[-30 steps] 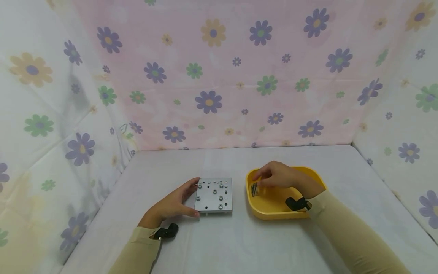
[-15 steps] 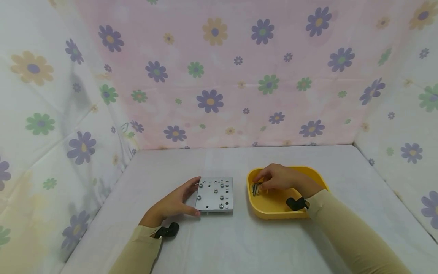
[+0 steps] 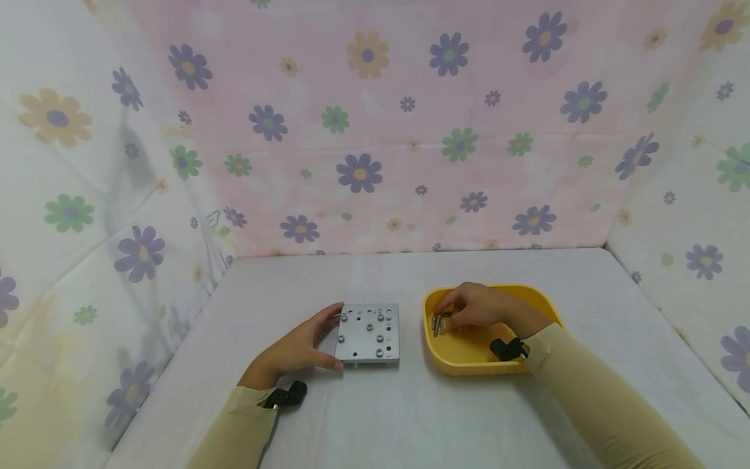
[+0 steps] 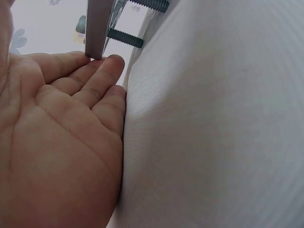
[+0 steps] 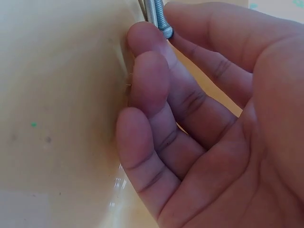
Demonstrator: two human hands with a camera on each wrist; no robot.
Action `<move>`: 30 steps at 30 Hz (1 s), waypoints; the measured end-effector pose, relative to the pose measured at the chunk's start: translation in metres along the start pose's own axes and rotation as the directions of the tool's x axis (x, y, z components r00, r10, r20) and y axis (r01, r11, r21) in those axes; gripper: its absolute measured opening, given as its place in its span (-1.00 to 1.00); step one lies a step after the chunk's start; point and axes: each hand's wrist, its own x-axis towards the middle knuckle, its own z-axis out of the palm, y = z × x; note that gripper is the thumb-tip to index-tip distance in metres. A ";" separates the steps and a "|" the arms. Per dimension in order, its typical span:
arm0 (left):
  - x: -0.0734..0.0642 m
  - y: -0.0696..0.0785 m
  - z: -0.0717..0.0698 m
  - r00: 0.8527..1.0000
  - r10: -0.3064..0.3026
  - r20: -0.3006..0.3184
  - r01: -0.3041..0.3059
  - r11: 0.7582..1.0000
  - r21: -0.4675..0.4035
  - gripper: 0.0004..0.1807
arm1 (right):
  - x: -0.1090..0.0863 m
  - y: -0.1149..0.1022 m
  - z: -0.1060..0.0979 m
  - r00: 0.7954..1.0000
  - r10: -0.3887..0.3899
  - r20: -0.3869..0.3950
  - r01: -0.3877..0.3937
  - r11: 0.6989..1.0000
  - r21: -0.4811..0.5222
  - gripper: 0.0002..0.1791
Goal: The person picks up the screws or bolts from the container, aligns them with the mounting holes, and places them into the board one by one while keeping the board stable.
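Note:
My left hand (image 3: 299, 346) grips a square silver metal plate (image 3: 362, 348) by its left side, thumb at the near corner and fingers at the far one. Several socket-head bolts (image 3: 369, 327) stand in the plate's holes. Below the plate, threaded bolt ends (image 4: 126, 37) stick out in the left wrist view. My right hand (image 3: 477, 305) reaches into the yellow tray (image 3: 469, 369), its fingers bent around a small group of loose bolts (image 3: 437, 326). In the right wrist view, bolts (image 5: 159, 19) show at the fingertips; I cannot tell whether one is pinched.
The plate and tray stand on a white-covered table (image 3: 375, 417), with a strip of table between them. A flowered cloth (image 3: 387, 130) closes off the back, and similar cloth hangs at both sides.
My right hand has dipped slightly among the loose bolts, and one now lies more crosswise at the fingertips. The left hand and plate stay in place; the head view has shifted slightly.

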 end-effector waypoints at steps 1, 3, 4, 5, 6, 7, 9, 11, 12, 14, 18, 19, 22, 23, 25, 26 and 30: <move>0.000 0.000 0.000 1.000 0.002 -0.001 -0.002 1.000 0.001 0.42 | 0.000 0.000 0.000 1.000 0.008 0.000 -0.008 1.000 0.001 -0.67; 0.000 0.000 0.000 1.000 0.002 0.000 -0.002 1.000 0.004 0.42 | 0.000 0.001 0.000 1.000 0.016 0.000 -0.016 1.000 0.003 -0.69; 0.000 0.000 0.000 1.000 0.005 0.002 -0.005 1.000 0.000 0.42 | 0.001 0.002 0.000 1.000 0.019 -0.001 -0.019 1.000 0.000 -0.71; 0.000 0.000 0.000 1.000 0.007 0.006 -0.007 1.000 -0.003 0.42 | 0.001 0.002 0.000 1.000 0.022 -0.002 -0.022 1.000 -0.004 -0.72; 0.000 0.000 0.000 1.000 0.009 0.008 -0.009 1.000 -0.007 0.42 | 0.001 0.003 0.000 1.000 0.023 -0.004 -0.024 1.000 -0.006 -0.74; 0.000 0.000 0.000 1.000 0.012 0.011 -0.012 1.000 -0.012 0.42 | 0.002 0.003 0.000 1.000 0.021 -0.006 -0.021 1.000 -0.014 -0.76; 0.000 -0.001 0.000 1.000 0.018 0.016 -0.017 1.000 -0.022 0.42 | 0.002 0.004 -0.001 1.000 0.008 -0.009 -0.008 1.000 -0.025 -0.80; 0.000 -0.001 0.000 1.000 0.021 0.019 -0.021 0.999 -0.027 0.42 | 0.003 0.006 -0.001 1.000 0.002 -0.011 -0.003 0.999 -0.033 -0.83; 0.000 -0.002 0.000 1.000 0.023 0.019 -0.022 0.999 -0.028 0.42 | 0.003 0.006 -0.001 1.000 0.000 -0.010 0.000 0.999 -0.036 -0.85; 0.000 -0.002 0.000 1.000 0.023 0.018 -0.023 0.999 -0.024 0.42 | 0.003 0.007 0.000 1.000 0.004 -0.008 -0.004 0.999 -0.043 -0.87; 0.000 -0.002 -0.001 1.000 0.022 0.017 -0.022 1.000 -0.018 0.41 | 0.003 0.008 0.000 1.000 0.011 -0.005 -0.012 0.999 -0.053 -0.88; 0.000 -0.002 -0.001 1.000 0.023 0.017 -0.023 1.000 -0.017 0.41 | 0.003 0.008 0.000 1.000 0.009 -0.005 -0.010 0.998 -0.058 -0.88; 0.000 -0.004 -0.001 1.000 0.026 0.018 -0.026 1.000 -0.013 0.41 | 0.003 0.008 0.001 1.000 0.001 -0.006 -0.002 0.998 -0.067 -0.88; 0.000 -0.004 -0.001 0.999 0.028 0.018 -0.027 1.000 -0.012 0.41 | 0.003 0.008 0.001 1.000 -0.001 -0.005 0.000 0.998 -0.070 -0.88; 0.000 -0.004 -0.001 0.999 0.029 0.019 -0.029 1.000 -0.012 0.41 | 0.002 0.007 0.001 1.000 -0.001 -0.003 0.000 0.997 -0.071 -0.89; 0.000 -0.004 -0.001 0.999 0.028 0.019 -0.028 1.000 -0.011 0.41 | 0.002 0.006 0.001 1.000 0.003 -0.001 -0.003 0.998 -0.069 -0.89; 0.000 -0.003 -0.001 0.999 0.025 0.020 -0.025 1.000 -0.011 0.41 | 0.000 0.003 0.001 1.000 0.018 0.005 -0.017 0.998 -0.066 -0.90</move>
